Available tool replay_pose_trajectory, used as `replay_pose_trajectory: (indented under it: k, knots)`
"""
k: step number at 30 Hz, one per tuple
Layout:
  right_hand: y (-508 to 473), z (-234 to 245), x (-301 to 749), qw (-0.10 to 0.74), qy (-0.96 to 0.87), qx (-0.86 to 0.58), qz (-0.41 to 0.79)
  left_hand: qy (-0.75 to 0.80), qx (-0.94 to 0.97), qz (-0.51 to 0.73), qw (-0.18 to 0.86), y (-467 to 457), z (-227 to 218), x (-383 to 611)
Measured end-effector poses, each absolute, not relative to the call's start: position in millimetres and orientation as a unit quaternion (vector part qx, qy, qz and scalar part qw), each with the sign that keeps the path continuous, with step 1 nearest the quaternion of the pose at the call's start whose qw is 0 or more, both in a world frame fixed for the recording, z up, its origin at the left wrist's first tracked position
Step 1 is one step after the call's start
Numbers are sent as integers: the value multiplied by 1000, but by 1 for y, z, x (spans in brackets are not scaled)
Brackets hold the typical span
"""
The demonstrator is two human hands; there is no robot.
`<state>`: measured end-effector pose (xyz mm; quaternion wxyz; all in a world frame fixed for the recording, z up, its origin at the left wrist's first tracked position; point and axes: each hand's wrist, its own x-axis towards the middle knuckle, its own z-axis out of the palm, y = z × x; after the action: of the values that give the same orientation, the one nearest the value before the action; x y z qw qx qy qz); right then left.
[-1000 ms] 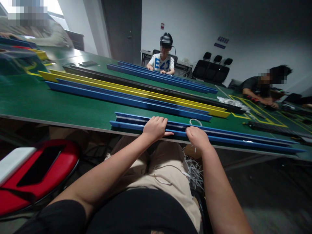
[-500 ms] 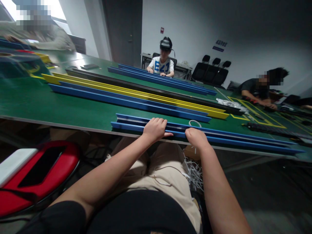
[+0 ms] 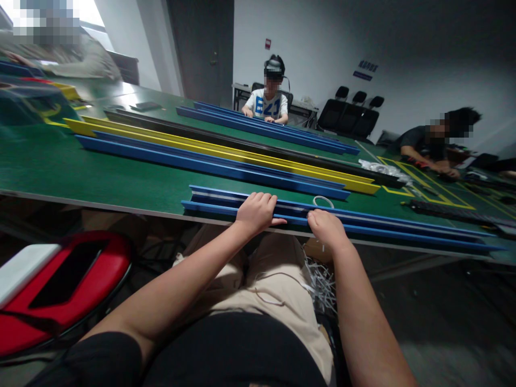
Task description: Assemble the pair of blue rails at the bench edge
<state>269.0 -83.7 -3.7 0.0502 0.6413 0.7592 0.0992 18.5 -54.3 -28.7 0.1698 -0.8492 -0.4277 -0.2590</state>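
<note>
Along the near edge of a long, glossy green tabletop (image 3: 40,161), a long, blue, plastic-looking channel (image 3: 374,232) lies with its trough facing up, beneath both bare hands. Thin-walled and smooth, it looks light and apt to slide; it should prove stiff across its folded section, whippier along its length, and hardly fragile. The upright walls would offer the surest hold, hands spread wide to steady the ends. A narrow, pale strip (image 3: 217,197) runs inside the trough. The left hand (image 3: 257,210), left of the channel's middle, has its fingers together and clamped over the near wall, thumb stretched along the outer side. The right hand (image 3: 325,226) is balled at that same wall, fingertips curled from sight; whether they pinch anything cannot be told from this angle. Just above it shows a thin white ring (image 3: 322,196), by the far wall.
</note>
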Motion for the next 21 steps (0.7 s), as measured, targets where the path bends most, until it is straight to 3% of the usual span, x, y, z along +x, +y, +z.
replay_pose_trajectory:
  k: [11, 21]
  knots:
    - [-77, -1, 268, 87, 766, 632, 82, -430, -847, -258, 174, -51, -30, 19]
    - [-87, -9, 272, 11, 768, 630, 119, -426, -848, -262, 175, -57, -30, 19]
